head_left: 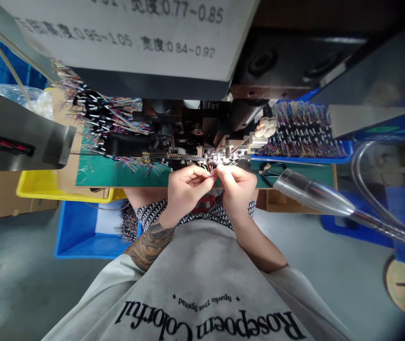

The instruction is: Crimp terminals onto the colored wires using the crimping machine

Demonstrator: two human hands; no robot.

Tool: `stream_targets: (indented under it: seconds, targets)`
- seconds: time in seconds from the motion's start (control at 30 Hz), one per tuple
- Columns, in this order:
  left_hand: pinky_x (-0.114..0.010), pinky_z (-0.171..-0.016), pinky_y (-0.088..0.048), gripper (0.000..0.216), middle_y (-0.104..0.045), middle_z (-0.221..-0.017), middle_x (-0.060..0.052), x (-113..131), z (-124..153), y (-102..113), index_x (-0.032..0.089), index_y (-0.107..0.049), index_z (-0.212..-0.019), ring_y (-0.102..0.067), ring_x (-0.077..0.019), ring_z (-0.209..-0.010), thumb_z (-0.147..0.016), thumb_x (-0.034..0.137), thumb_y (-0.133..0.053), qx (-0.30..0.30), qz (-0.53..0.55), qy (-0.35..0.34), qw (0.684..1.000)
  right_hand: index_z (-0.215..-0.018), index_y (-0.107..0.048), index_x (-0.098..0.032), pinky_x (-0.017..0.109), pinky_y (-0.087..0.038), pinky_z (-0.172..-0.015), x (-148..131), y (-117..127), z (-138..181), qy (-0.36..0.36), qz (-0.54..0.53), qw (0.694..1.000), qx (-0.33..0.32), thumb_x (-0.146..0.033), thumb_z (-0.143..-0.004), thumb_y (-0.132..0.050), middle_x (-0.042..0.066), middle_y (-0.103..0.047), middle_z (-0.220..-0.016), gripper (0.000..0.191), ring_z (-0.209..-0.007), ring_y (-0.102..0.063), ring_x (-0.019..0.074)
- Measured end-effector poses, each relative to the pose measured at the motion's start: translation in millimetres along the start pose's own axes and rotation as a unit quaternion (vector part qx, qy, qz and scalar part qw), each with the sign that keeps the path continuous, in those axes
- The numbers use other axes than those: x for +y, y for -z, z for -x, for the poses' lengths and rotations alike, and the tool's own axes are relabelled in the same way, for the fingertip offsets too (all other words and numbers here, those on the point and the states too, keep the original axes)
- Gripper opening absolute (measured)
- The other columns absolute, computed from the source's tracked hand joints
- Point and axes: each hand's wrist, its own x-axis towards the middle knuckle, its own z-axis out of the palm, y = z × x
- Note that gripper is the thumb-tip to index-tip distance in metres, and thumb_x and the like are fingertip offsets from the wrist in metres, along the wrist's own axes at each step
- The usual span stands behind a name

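White printed label [134, 42], carrying Chinese characters and figures, is nearest my camera, stuck on a dark machine [198, 125] that rises ahead of and above both hands. My left grip [186, 192] and right grip [238, 187] meet just in front of the machine's brightly lit metal parts, thumbs and fingers pinched narrow. Between and just beyond the fingertips are thin coloured wires [211, 169], held by both grips; their far ends are too small and blurred for me to tell whether they touch the machine. Running left from just ahead of the fingertips is a narrow metal strip [184, 156], leading toward a grey metal guard [28, 137] well off to the left. Under this work lies a green-topped table [94, 177]. Ahead and left of my left grip, many dark wire bundles [99, 113] spread multicoloured ends; ahead and right of my right grip, more fill a blue tray [346, 154]. Near the right grip, on its right, I see a small black-handled tool [269, 175], and farther right a silver nozzle [312, 192] on a flexible metal hose. Left of and lower than my left grip are a yellow bin [28, 184] and a blue bin [70, 237].
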Motion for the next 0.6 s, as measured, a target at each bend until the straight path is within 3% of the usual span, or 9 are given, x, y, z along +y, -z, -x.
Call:
stream_targets:
  seconds: [0.13, 0.6]
  targets:
    - [-0.027, -0.073, -0.065, 0.012, -0.077, -0.080, -0.002, 1.5, -1.1, -0.4, 0.019, -0.072, -0.076, -0.075, -0.0149, -0.076, -0.077, 0.025, -0.083, 0.005, -0.007, -0.013, 1.000, -0.063, -0.076, -0.020, 0.026, -0.040, -0.052, -4.3, -2.2, -3.1, -0.011, -0.006, 1.000, -0.001, -0.037, -0.085, -0.073, -0.003, -0.052, -0.052, 0.029, -0.052, -0.042, 0.0093]
    - [-0.026, -0.070, -0.064, 0.013, -0.076, -0.080, -0.002, 0.4, 0.1, 3.5, 0.019, -0.072, -0.078, -0.074, -0.0149, -0.075, -0.080, 0.027, -0.081, 0.001, -0.023, -0.014, 1.000, -0.065, -0.075, -0.020, 0.026, -0.038, -0.052, -2.5, -1.5, 0.1, -0.013, -0.001, 1.000, -0.014, -0.039, -0.086, -0.072, -0.003, -0.054, -0.054, 0.028, -0.053, -0.043, 0.0093]
